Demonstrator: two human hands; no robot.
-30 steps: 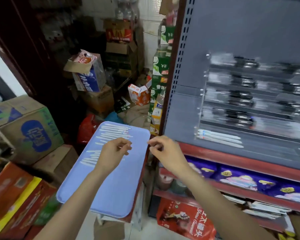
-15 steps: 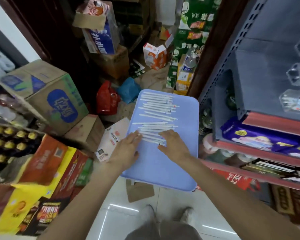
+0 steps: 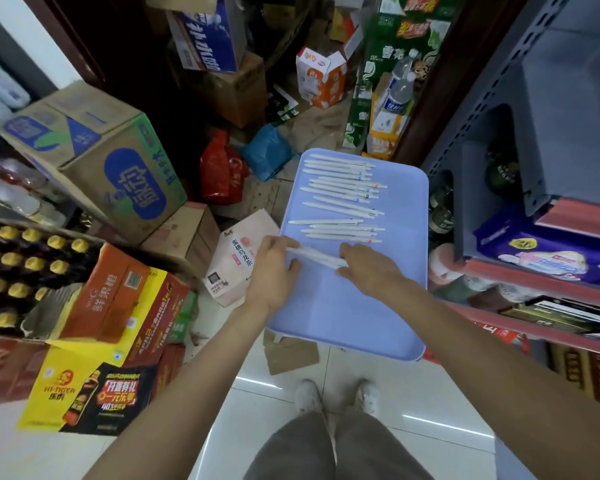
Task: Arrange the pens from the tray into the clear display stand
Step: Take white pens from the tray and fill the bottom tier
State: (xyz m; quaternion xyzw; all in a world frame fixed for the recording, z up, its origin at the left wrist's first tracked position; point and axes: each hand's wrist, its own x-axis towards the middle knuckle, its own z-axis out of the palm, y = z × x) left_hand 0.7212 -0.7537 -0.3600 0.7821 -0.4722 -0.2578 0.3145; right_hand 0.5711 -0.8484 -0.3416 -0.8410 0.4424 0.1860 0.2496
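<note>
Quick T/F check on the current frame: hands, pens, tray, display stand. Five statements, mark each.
1. Both hands hold the same small bunch of white pens. True: left hand at one end, right hand at the other.
2. The tray is red. False: it is light blue.
3. More white pens lie in rows on the tray's far half. True.
4. The clear display stand is in view. False: only grey and red shelving shows at the right.
5. The tray's near half is covered with pens. False: it is bare.
</note>
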